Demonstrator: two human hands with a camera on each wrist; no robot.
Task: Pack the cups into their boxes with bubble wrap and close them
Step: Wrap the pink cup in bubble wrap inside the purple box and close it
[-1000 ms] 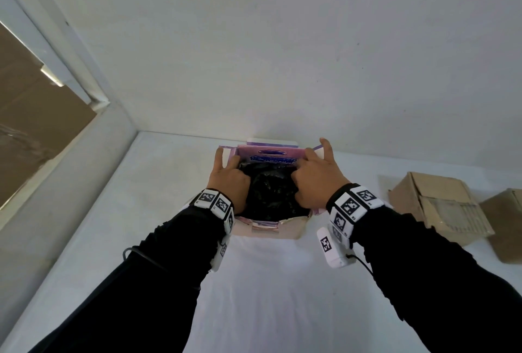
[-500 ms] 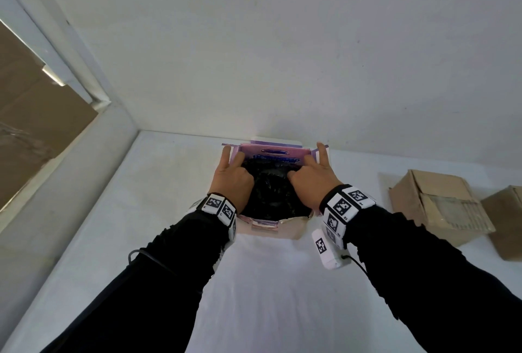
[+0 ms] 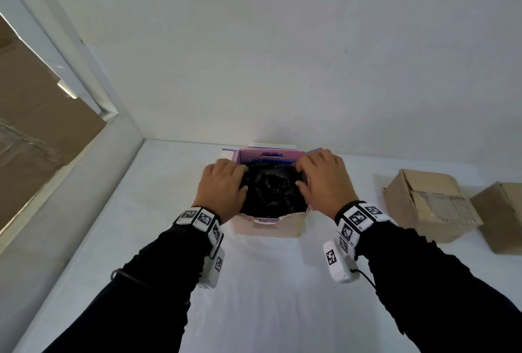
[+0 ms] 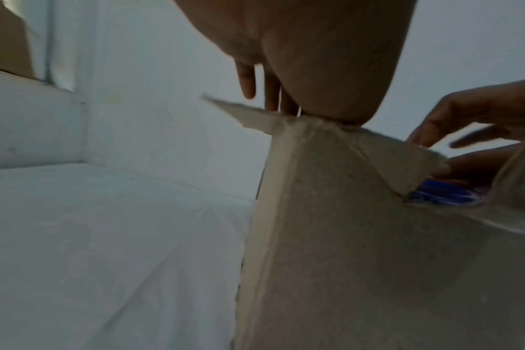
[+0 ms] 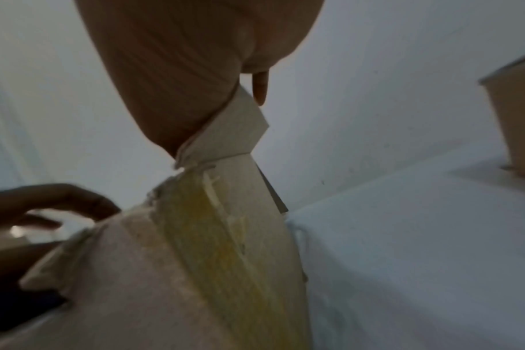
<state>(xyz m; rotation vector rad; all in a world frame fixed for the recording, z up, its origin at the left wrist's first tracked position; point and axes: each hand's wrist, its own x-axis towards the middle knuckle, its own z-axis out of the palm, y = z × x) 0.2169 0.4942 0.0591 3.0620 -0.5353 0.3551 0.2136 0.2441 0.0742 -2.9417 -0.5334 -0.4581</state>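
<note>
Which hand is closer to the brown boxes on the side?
Right. The right hand sits on the pink box's right edge, the side facing the brown boxes. The left hand is on the far left edge.

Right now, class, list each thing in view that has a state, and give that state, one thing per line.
Pink box: open, flaps up, upright on the table.
Black wrap: bundled inside the pink box, top showing.
Left hand: fingers curled at the box's left edge.
Right hand: fingers curled at its right edge.
Brown boxes: flaps folded shut.
</note>
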